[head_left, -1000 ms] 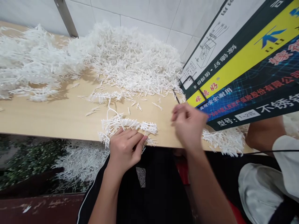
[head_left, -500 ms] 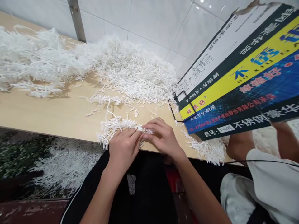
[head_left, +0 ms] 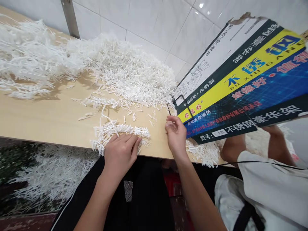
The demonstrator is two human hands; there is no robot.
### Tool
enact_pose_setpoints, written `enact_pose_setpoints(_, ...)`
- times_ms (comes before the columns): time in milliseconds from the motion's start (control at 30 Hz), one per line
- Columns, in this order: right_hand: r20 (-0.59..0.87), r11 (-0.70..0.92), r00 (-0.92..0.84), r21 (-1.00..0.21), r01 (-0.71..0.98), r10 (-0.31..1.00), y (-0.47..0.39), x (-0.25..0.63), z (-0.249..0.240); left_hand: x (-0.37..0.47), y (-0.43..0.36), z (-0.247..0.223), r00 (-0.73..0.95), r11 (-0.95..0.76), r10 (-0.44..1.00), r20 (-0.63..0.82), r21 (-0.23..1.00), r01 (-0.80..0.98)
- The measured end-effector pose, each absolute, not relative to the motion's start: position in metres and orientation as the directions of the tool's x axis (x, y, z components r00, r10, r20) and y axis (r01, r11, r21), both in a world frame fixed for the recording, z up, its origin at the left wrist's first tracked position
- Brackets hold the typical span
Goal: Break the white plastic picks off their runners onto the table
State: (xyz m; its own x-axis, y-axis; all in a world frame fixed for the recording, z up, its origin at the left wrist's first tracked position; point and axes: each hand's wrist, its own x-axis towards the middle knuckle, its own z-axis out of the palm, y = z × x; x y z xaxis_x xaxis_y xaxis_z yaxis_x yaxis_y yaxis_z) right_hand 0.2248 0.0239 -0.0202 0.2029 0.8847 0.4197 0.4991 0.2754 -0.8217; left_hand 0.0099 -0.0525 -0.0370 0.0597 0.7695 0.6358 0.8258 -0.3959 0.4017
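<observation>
Near the table's front edge, my left hand [head_left: 122,148] presses curled fingers over a bundle of white branched plastic sprigs [head_left: 106,133], pinning it to the wood. White tips stick out past the thumb on the right, and a thin white strand loops up from the bundle's left part. My right hand [head_left: 176,134] is raised apart from the bundle, close to the cardboard box's lower left corner. Its fingers are curled in together; what lies between them, if anything, is hidden. Several small loose white pieces [head_left: 134,116] lie just beyond the bundle.
A big heap of white pieces [head_left: 134,70] lies against the tiled wall, with longer sprigs [head_left: 29,57] to its left. A printed cardboard box [head_left: 240,83] leans at the right, a black wire frame [head_left: 184,107] at its corner. Another person's pale clothing [head_left: 271,183] shows beyond.
My right hand has left the bundle and moved right, towards the box corner, with its fingers curling in. My left hand stays on the bundle. The whole view has shifted slightly.
</observation>
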Motion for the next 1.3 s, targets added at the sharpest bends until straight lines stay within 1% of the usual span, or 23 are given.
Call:
enact_pose_setpoints(67, 0.506, 0.399, 0.004, -0.685, 0.609, 0.863, 0.016, 0.219, -0.012, 0.012, -0.052, -0.037, 0.042, -0.377, 0.759, 0.649, 0.387, 0.842)
enact_pose_setpoints(100, 0.526, 0.477, -0.125, -0.613, 0.629, 0.841, 0.011, 0.214, -0.008, 0.013, -0.052, -0.037, 0.038, -0.371, 0.759, 0.65, 0.383, 0.846)
enact_pose_setpoints(167, 0.512, 0.621, -0.372, -0.503, 0.601, 0.774, 0.003, 0.206, -0.002, 0.014, -0.051, -0.037, 0.042, -0.369, 0.764, 0.644, 0.382, 0.847)
enact_pose_setpoints(233, 0.477, 0.704, -0.518, -0.453, 0.547, 0.71, -0.002, 0.201, 0.0, 0.013, -0.051, -0.037, 0.048, -0.369, 0.766, 0.641, 0.378, 0.849)
enact_pose_setpoints(267, 0.47, 0.714, -0.537, -0.452, 0.535, 0.7, -0.004, 0.2, -0.001, 0.013, -0.051, -0.037, 0.052, -0.369, 0.767, 0.639, 0.374, 0.851)
enact_pose_setpoints(367, 0.474, 0.652, -0.45, -0.506, 0.564, 0.757, -0.006, 0.2, -0.004, 0.013, -0.051, -0.037, 0.073, -0.378, 0.771, 0.632, 0.364, 0.851)
enact_pose_setpoints(433, 0.49, 0.574, -0.326, -0.538, 0.617, 0.809, -0.005, 0.204, -0.008, 0.015, -0.052, -0.036, 0.096, -0.396, 0.78, 0.619, 0.368, 0.841)
enact_pose_setpoints(500, 0.511, 0.474, -0.147, -0.6, 0.645, 0.847, -0.002, 0.21, -0.014, 0.018, -0.053, -0.035, 0.105, -0.406, 0.789, 0.605, 0.386, 0.828)
enact_pose_setpoints(533, 0.514, 0.417, -0.029, -0.662, 0.623, 0.858, 0.001, 0.215, -0.017, 0.019, -0.053, -0.035, 0.101, -0.407, 0.793, 0.601, 0.399, 0.822)
enact_pose_setpoints(600, 0.466, 0.313, 0.224, -0.812, 0.492, 0.856, 0.009, 0.224, -0.024, 0.02, -0.054, -0.035, 0.091, -0.411, 0.799, 0.595, 0.429, 0.804)
enact_pose_setpoints(667, 0.375, 0.245, 0.364, -0.902, 0.355, 0.853, 0.016, 0.229, -0.028, 0.019, -0.054, -0.035, 0.093, -0.42, 0.803, 0.589, 0.448, 0.789)
enact_pose_setpoints(733, 0.357, 0.226, 0.344, -0.903, 0.366, 0.868, 0.017, 0.228, -0.027, 0.019, -0.054, -0.035, 0.09, -0.418, 0.801, 0.592, 0.445, 0.792)
enact_pose_setpoints(833, 0.435, 0.3, 0.179, -0.814, 0.498, 0.883, 0.007, 0.216, -0.014, 0.021, -0.053, -0.035, 0.062, -0.39, 0.79, 0.61, 0.423, 0.818)
enact_pose_setpoints(900, 0.437, 0.383, -0.002, -0.788, 0.482, 0.9, -0.003, 0.209, -0.005, 0.022, -0.053, -0.035, 0.06, -0.384, 0.789, 0.611, 0.414, 0.825)
enact_pose_setpoints(967, 0.369, 0.432, -0.225, -0.787, 0.441, 0.902, -0.008, 0.206, -0.001, 0.023, -0.054, -0.035, 0.066, -0.382, 0.794, 0.605, 0.41, 0.828)
enact_pose_setpoints(1000, 0.33, 0.434, -0.296, -0.79, 0.434, 0.896, -0.009, 0.207, -0.002, 0.023, -0.054, -0.034, 0.07, -0.382, 0.795, 0.602, 0.408, 0.829)
enact_pose_setpoints(1033, 0.306, 0.416, -0.301, -0.8, 0.433, 0.903, -0.008, 0.21, -0.005, 0.023, -0.054, -0.034, 0.071, -0.383, 0.796, 0.601, 0.408, 0.829)
enact_pose_setpoints(1067, 0.305, 0.377, -0.231, -0.823, 0.425, 0.924, -0.005, 0.213, -0.008, 0.023, -0.054, -0.034, 0.072, -0.384, 0.796, 0.601, 0.41, 0.827)
enact_pose_setpoints(1167, 0.303, 0.25, 0.189, -0.933, 0.258, 0.934, 0.003, 0.224, -0.019, 0.022, -0.055, -0.034, 0.068, -0.391, 0.798, 0.599, 0.428, 0.815)
enact_pose_setpoints(1200, 0.282, 0.233, 0.262, -0.951, 0.202, 0.923, 0.004, 0.225, -0.021, 0.021, -0.055, -0.034, 0.065, -0.391, 0.799, 0.598, 0.433, 0.812)
enact_pose_setpoints(1233, 0.268, 0.226, 0.261, -0.957, 0.18, 0.927, 0.004, 0.226, -0.021, 0.021, -0.055, -0.034, 0.064, -0.391, 0.799, 0.598, 0.435, 0.811)
enact_pose_setpoints(1267, 0.26, 0.223, 0.185, -0.955, 0.198, 0.948, 0.003, 0.224, -0.019, 0.021, -0.055, -0.034, 0.064, -0.391, 0.798, 0.599, 0.433, 0.812)
enact_pose_setpoints(1300, 0.251, 0.229, 0.061, -0.941, 0.248, 0.966, 0.001, 0.221, -0.016, 0.021, -0.055, -0.034, 0.064, -0.39, 0.796, 0.602, 0.429, 0.815)
